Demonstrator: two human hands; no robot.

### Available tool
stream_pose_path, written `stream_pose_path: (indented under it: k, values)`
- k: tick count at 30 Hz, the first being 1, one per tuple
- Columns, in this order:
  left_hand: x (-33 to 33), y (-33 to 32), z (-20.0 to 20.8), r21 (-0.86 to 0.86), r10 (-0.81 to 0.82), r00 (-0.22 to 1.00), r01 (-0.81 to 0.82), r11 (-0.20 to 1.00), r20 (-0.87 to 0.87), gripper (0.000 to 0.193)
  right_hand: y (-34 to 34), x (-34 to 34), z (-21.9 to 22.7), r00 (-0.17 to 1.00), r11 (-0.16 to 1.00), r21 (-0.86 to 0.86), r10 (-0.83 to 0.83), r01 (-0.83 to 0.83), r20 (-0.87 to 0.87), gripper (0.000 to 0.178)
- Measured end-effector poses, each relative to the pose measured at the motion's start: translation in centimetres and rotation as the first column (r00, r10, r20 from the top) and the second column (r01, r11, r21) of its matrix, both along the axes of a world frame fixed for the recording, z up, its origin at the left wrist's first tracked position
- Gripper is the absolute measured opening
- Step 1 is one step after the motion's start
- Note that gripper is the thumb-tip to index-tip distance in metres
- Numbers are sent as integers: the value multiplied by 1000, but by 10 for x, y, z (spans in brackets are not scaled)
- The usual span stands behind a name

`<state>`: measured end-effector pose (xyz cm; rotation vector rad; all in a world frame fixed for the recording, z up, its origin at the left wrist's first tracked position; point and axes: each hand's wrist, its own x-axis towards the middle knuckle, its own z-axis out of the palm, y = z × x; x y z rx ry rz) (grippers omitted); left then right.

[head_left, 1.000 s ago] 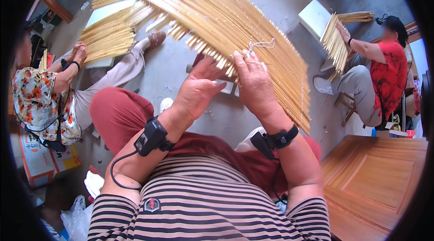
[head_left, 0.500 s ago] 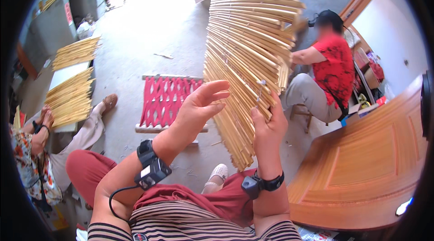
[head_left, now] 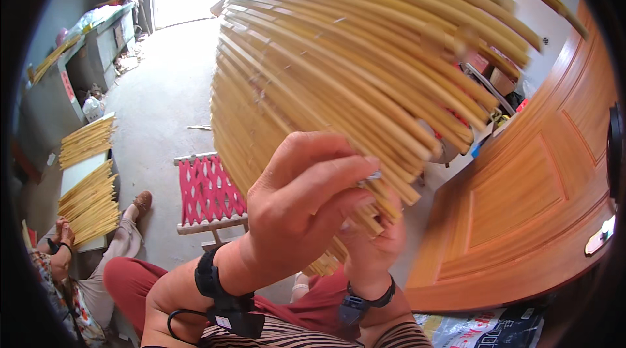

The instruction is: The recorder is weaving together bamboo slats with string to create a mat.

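Note:
A mat of yellow reed stalks (head_left: 293,80), bound in rows with thin pale ties, fans out upright before me and fills the upper middle and right. My right hand (head_left: 375,243), slightly blurred, grips its lower end near the stalk tips. Across the mat's near side my left hand (head_left: 306,191) is closed, thumb and fingers pinched together beside the stalk ends. A small whitish bit (head_left: 370,178), perhaps a tie, shows at those fingertips; exactly what they hold is unclear.
A stool with a pink woven seat (head_left: 208,193) stands beyond my left forearm. To the left, a co-worker's hands (head_left: 64,234) rest by reed bundles (head_left: 91,201) on a low white board. A wooden door (head_left: 521,204) is at right. The mat mostly hides another person.
The mat has risen and come closer, spreading to the right. My left hand, open and apart before, has moved right to the stalk ends and closed. My right hand has shifted down.

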<state>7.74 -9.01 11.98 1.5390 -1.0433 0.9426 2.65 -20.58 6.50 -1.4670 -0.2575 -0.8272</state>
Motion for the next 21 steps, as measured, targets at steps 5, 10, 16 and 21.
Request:
stream_pose_path:
  k: [5, 10, 16, 21]
  values:
    - [1, 14, -8, 24, 195, 981, -195, 981, 22, 13, 13, 10, -12, 984, 984, -120, 116, -133, -137, 49]
    - [13, 36, -28, -3, 306, 946, -308, 951, -105, 14, 20, 19, -17, 959, 962, -156, 192, -226, -208, 54]
    - [7, 40, -31, -143, 22, 928, -80, 987, -372, 25, 25, 27, -10, 957, 966, -117, 203, -230, -206, 53]
    - [9, 34, -28, 108, 352, 928, -341, 934, -119, 35, 24, 33, -13, 978, 969, -167, 159, -181, -139, 54]
